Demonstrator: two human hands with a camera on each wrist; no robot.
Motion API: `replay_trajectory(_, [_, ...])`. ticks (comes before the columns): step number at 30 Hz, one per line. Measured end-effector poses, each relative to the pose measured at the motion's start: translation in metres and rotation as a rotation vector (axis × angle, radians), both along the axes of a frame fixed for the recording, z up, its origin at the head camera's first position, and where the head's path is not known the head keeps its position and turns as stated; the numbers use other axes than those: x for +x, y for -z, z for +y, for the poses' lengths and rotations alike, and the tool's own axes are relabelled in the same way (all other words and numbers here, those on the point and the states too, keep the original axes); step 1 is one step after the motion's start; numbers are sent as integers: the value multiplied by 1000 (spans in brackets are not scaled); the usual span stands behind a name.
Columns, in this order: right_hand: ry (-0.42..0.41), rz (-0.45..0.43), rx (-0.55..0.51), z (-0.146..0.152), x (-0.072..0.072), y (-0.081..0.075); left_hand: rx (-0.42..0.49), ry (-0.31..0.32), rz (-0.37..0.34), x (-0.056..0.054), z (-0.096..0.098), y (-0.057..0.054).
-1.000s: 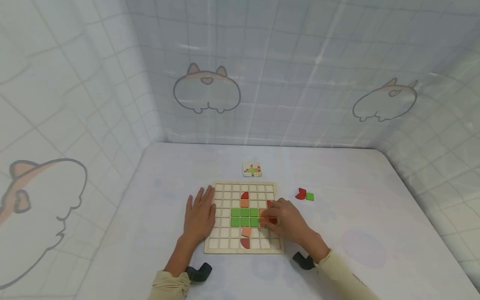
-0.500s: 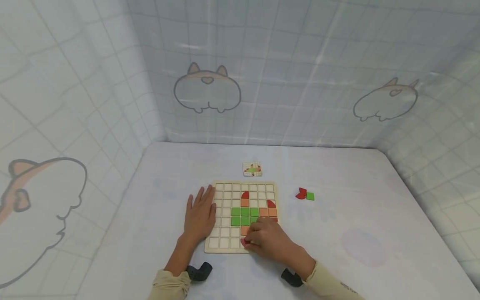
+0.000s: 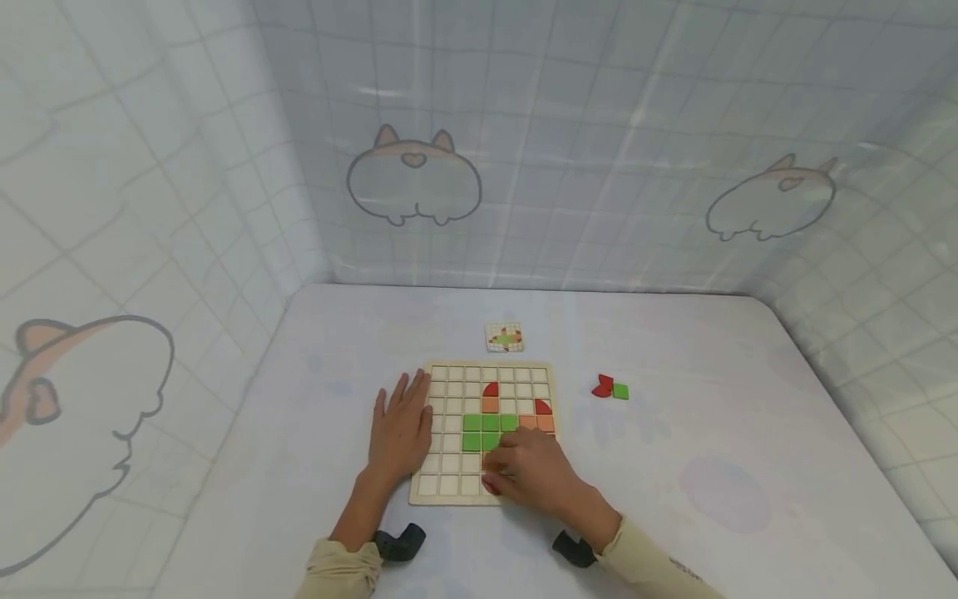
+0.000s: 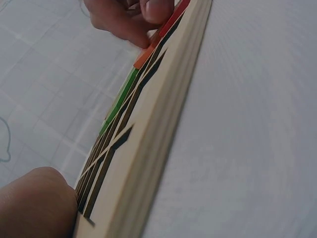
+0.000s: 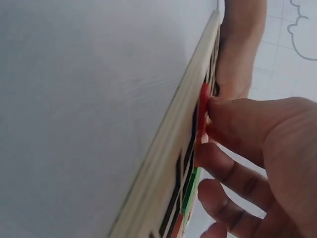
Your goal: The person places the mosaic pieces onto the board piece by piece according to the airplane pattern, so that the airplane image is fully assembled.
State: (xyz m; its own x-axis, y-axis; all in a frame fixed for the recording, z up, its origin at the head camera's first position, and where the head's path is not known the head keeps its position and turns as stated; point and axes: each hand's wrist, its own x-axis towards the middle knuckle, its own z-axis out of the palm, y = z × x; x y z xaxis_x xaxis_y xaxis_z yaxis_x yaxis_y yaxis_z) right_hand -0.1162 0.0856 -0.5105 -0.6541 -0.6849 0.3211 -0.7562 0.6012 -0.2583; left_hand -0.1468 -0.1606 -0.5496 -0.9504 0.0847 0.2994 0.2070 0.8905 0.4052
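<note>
A wooden grid board point(image 3: 456, 501) lies on the table, holding a block of green tiles point(image 3: 490, 423), orange tiles point(image 3: 535, 423) and red quarter-circle tiles point(image 3: 542, 408). My left hand point(image 3: 400, 434) rests flat along its left edge, fingers extended. In the left wrist view my left thumb point(image 4: 39, 203) touches the board. Fingers curled, my right hand point(image 3: 535, 470) is over the near rows, hiding cells there. Its thumb and index fingertip grip a red quarter-circle tile point(image 5: 202, 106), whose edge stands above the board. An orange tile point(image 4: 143, 58) beside it is partly covered by the fingers.
Beyond the board lies a small pattern card point(image 3: 505, 338). To the right, loose red pieces point(image 3: 602, 386) touch a green tile point(image 3: 620, 391). Black wrist-worn devices point(image 3: 400, 542) sit near each sleeve. A printed cloth covers the table and walls.
My right hand has moved from the board's right edge down and left to the near red and orange tiles. The near orange tile went from skewed to straight. My left hand has stayed put.
</note>
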Motion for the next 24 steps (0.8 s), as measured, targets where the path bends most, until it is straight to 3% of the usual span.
replay_trajectory(5, [-29,-59,0,3,-2,-2,-7,5,8,-1,1,1])
replay_trajectory(9, [18,-125,-27,12,-8,-10,-8,8,-1,1,1,-2])
replay_trajectory(14, [173,-127,-43,35,-28,-15,-12,11,-12,1,0,-1])
replay_trajectory(24, [614,-106,-9,105,-66,-4,-1,12,11,0,0,1])
